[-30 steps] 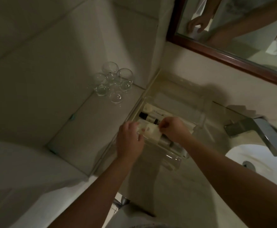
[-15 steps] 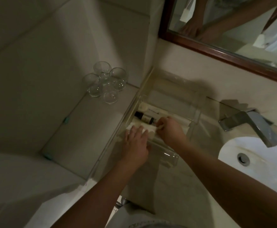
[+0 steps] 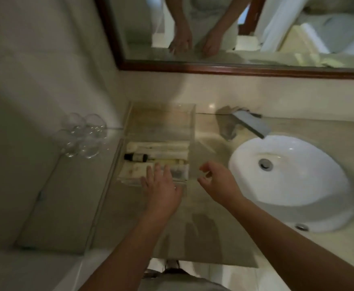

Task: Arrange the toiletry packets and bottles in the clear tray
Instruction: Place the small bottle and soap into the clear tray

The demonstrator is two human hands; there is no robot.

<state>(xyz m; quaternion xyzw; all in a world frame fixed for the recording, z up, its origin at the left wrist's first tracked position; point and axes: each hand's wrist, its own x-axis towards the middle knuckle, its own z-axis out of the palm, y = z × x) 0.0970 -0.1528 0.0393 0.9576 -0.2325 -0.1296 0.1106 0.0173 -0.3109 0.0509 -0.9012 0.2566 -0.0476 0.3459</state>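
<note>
Now my left hand (image 3: 161,185) lies flat and spread on the white packets (image 3: 134,171) in the clear tray (image 3: 192,122) on the counter (image 3: 203,227). My right hand (image 3: 218,181) hangs empty, fingers loosely curled. Packets feel light and soft; I think the dark bottle (image 3: 135,157) is slippery, so grab its middle.

Bathroom, white sink (image 3: 293,175), faucet (image 3: 249,122), wood-framed mirror (image 3: 234,69)

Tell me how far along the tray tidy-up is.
Mostly done: white packets and a dark-capped bottle lie in rows inside the clear tray. The left hand rests on the front packets; the right hand hovers empty beside the tray. Nothing loose shows on the counter.
</note>
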